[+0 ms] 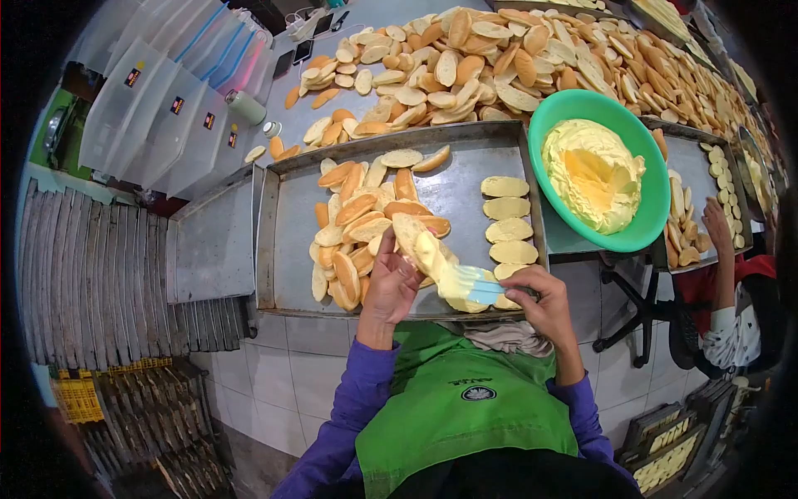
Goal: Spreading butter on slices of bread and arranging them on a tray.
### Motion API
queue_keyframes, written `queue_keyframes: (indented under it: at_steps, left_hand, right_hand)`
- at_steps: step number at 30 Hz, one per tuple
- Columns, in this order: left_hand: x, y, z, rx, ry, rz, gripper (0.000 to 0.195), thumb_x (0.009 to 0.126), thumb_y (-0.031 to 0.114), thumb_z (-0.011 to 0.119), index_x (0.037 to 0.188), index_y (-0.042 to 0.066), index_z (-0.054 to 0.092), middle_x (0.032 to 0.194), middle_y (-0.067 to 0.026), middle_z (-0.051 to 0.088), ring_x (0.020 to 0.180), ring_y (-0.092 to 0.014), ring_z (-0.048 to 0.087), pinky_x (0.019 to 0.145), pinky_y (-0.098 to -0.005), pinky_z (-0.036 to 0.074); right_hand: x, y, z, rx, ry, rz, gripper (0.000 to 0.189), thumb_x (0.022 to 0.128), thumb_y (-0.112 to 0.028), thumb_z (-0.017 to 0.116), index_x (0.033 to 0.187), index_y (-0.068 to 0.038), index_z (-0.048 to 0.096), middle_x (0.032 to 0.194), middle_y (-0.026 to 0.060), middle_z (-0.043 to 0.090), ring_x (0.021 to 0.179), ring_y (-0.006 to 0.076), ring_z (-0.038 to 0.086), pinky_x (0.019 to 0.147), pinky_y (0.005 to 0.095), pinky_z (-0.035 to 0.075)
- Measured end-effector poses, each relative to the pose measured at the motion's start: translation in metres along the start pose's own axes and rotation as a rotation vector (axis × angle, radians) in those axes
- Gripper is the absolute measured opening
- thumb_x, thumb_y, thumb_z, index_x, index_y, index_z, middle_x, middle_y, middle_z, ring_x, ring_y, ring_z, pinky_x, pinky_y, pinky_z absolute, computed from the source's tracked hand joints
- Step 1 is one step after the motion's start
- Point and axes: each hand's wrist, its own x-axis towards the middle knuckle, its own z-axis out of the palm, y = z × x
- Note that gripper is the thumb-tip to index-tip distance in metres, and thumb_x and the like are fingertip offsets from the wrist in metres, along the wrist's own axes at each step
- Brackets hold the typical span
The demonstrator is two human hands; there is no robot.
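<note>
My left hand (394, 280) grips a halved bread slice (409, 234) over a metal tray (268, 249), its cut face partly under pale yellow cream. In my right hand (542, 299) is a light-blue spreader (486, 288), its blade laden with cream and touching the cream at the slice's lower end. Unspread bread halves (355, 209) lie heaped in the tray's left part. Along its right side runs a column of cream-covered halves (511, 231); the lowest ones are partly hidden by my right hand and the spreader. A green bowl (661, 187) of yellow cream (592, 137) stands at the tray's upper right corner.
A large pile of bread halves (461, 68) covers the table beyond. Clear plastic containers (149, 118), a bottle (246, 107) and phones (303, 50) are at upper left. Stacked metal trays (81, 274) stand left. A co-worker's hand (717, 224) is over another tray (692, 140) at right.
</note>
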Motion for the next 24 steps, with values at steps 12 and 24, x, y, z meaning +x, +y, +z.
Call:
queue_keyframes:
  at_steps: [12,24]
  left_hand:
    - [-0.007,-0.015,0.029,0.201,-0.026,-0.273,0.079,0.072,0.030,0.069,0.134,0.014,0.024,0.109,-0.0038,0.054,0.095,-0.015,0.057,0.074,-0.0284,0.054]
    - [-0.016,-0.021,0.010,0.138,-0.251,-0.379,0.081,0.073,0.018,0.071,0.137,0.013,0.021,0.123,-0.0058,0.045,0.107,-0.018,0.051,0.082,-0.0299,0.050]
  right_hand:
    - [0.002,0.025,0.016,-0.065,0.232,-0.201,0.020,0.065,0.011,0.065,0.082,0.000,0.065,0.080,0.0065,0.059,0.073,0.0159,0.055,0.062,0.0250,0.044]
    - [0.011,0.018,0.013,-0.202,0.415,-0.189,0.015,0.070,0.002,0.066,0.083,-0.004,0.066,0.079,0.0066,0.060,0.074,0.0183,0.055,0.066,0.0267,0.042]
